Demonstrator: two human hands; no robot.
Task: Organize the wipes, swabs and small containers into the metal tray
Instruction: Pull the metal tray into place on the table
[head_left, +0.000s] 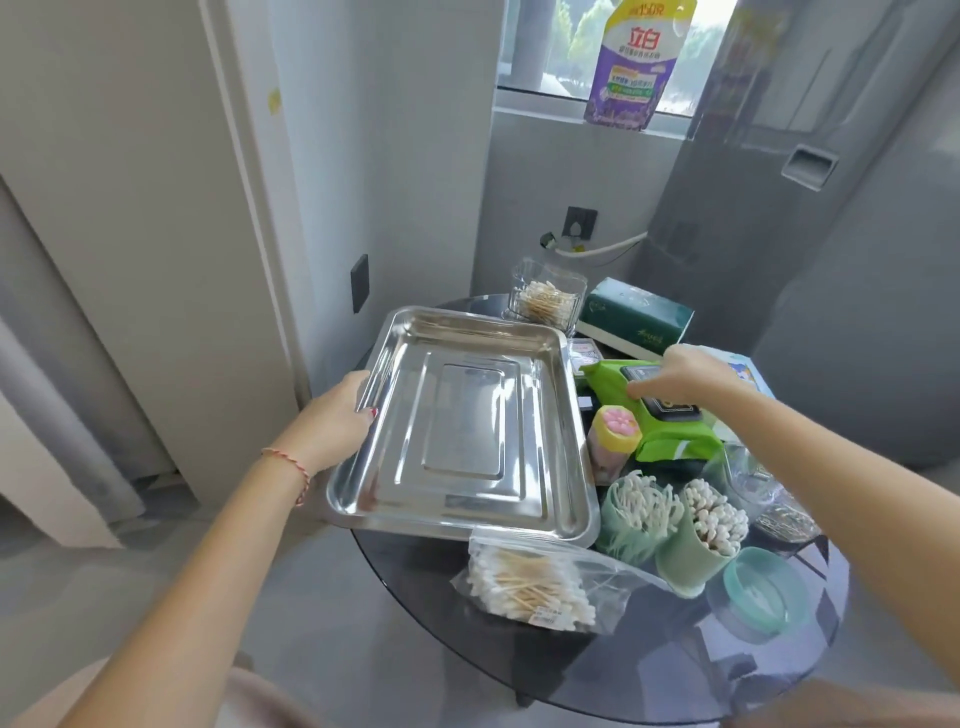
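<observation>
Currently the metal tray is empty and sits on the left part of the round glass table, its left side overhanging the table edge. Left hand grips the tray's left rim, thumb on top, fingers curled under. Right hand lies on top of the green wipes pack, fingers spread flat over its dark lid; whether they have closed on the pack I cannot tell.

Nothing is loaded yet. Bagged cotton swabs lie at the tray's near edge, touching or slightly under it. Two green cups of swabs stand just right of the tray. A pink-and-yellow small container is wedged between tray and wipes. A clear box of swabs stands at the far corner, beside a green tissue box.

Risks, judged:
- Overhang: if the left hand lets go, weight placed on the left half may tip the tray off.
- Dragging the wipes leftward may topple the pink container.
- A low forearm could upset the open swab cups, spilling swabs.
- Shifting the tray could push the swab bag off the table.
</observation>
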